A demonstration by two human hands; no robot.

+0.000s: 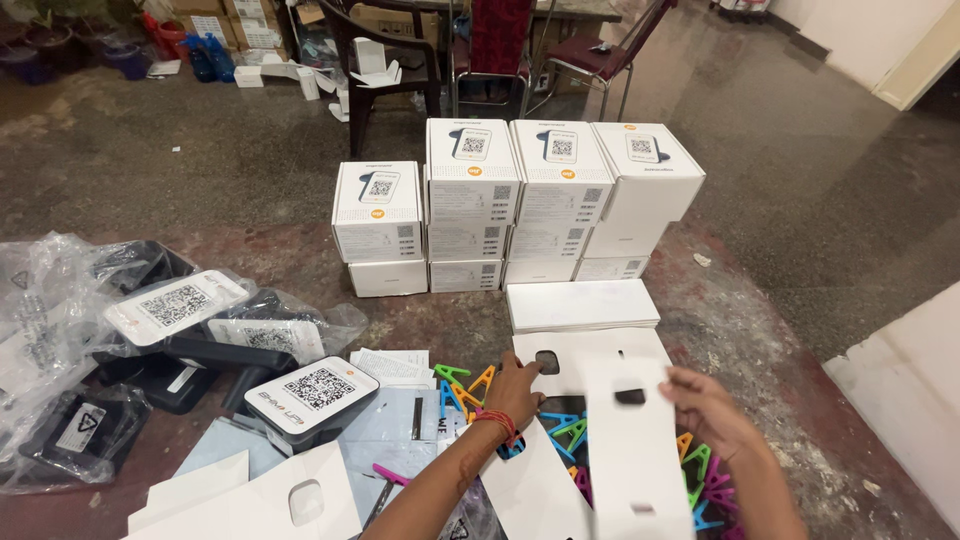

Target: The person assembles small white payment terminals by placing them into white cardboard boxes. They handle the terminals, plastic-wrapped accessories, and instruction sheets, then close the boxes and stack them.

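A flat white cardboard insert (610,420) with two dark cut-out holes lies tilted over a heap of small coloured plastic clips (468,385). My left hand (515,390) grips its left edge near one hole; a red thread band circles that wrist. My right hand (705,405) holds its right edge beside the other hole. A stack of flat white card sheets (582,304) lies just beyond.
Stacked white boxes (520,205) stand in rows on the floor ahead. On the left lie black devices with white code-printed faces (312,392) among clear plastic bags (40,330). More flat white card (250,495) lies at the near left. Chairs (385,60) stand at the back.
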